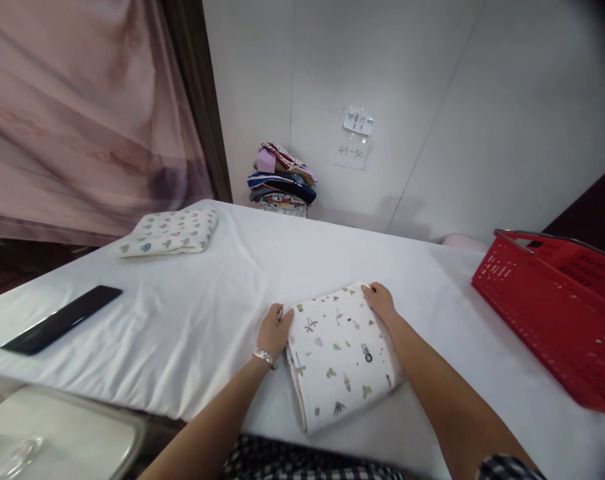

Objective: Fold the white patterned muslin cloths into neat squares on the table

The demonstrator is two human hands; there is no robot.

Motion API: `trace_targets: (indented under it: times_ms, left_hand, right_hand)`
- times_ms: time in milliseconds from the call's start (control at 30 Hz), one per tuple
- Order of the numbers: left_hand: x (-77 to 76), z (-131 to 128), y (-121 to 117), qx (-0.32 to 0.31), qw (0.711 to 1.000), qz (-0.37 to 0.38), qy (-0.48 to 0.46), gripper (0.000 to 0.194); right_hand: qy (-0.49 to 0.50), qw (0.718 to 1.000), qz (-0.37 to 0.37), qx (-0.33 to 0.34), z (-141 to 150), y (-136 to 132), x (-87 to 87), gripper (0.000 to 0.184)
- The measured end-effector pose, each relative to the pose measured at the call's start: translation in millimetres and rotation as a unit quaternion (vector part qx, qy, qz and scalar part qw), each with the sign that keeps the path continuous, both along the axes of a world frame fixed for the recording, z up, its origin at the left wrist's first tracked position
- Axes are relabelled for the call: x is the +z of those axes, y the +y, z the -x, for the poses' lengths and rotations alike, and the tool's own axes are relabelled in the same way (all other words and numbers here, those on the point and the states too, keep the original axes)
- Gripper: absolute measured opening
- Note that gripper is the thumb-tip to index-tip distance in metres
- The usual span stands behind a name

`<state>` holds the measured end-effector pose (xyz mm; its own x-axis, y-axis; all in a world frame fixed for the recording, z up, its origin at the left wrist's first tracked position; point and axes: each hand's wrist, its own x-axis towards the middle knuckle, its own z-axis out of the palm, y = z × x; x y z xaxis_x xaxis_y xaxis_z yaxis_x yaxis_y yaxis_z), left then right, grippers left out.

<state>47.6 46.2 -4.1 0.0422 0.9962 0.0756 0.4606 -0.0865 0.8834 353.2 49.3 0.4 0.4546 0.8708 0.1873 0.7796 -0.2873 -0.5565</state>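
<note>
The fingers of my left hand [275,332] are closed on the far left corner of a folded white cloth printed with small green, pink and grey figures [339,360], the thumb lying on top. My right hand [381,303] pinches the far right corner of it in the same way, so I have it gripped at both ends of its far edge. The cloth is right in front of me, near my edge of the table covered with a white sheet [222,347], and its layers show along the left side. A shiny silver bracelet [265,358] circles my left wrist.

Well off to my left, near the far edge, lies another folded cloth, cream with grey and coloured prints [169,233]; closer to me on that side is a flat, glossy black slab [62,320]. On my right stands a red perforated plastic basket with a metal handle [547,313]. Beyond the table, a stack of mixed-colour folded fabrics [282,177] sits by the pale wall [407,100].
</note>
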Motion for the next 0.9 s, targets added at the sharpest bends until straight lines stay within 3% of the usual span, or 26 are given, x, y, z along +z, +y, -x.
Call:
trace_targets:
  times_ms: [567, 667, 900]
  left_hand:
    - [2.3, -1.0, -2.1, 0.012, 1.0, -0.001, 0.018, 0.026]
    - [2.4, -1.0, -2.5, 0.008, 1.0, -0.006, 0.014, 0.026]
    - [-0.6, -0.1, -3.9, 0.004, 1.0, -0.016, -0.011, 0.038]
  right_hand:
    - [0.044, 0.998, 0.006, 0.046, -10.5, 6.4, -1.4, 0.036]
    - [0.042, 0.996, -0.015, 0.082, -9.6, 8.1, -2.2, 0.039]
    - [-0.007, 0.982, -0.033, 0.186, -8.4, 5.6, -2.6, 0.022]
